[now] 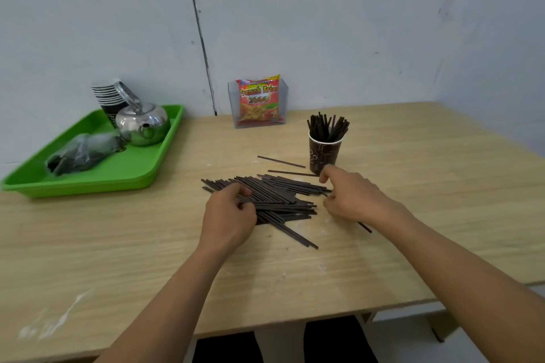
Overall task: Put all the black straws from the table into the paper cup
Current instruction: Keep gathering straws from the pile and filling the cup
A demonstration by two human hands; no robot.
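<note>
A pile of black straws lies on the wooden table in front of me. My left hand rests on the pile's left end, its fingers curled round some straws. My right hand is at the pile's right end with curled fingers; one straw sticks out from under it towards me. Just behind my right hand a dark paper cup stands upright with several straws in it. Two single straws lie between pile and cup.
At the back left, a green tray holds a steel kettle, a stack of paper cups and a plastic bag. A snack packet stands in a clear holder by the wall. The table's front edge is close to me.
</note>
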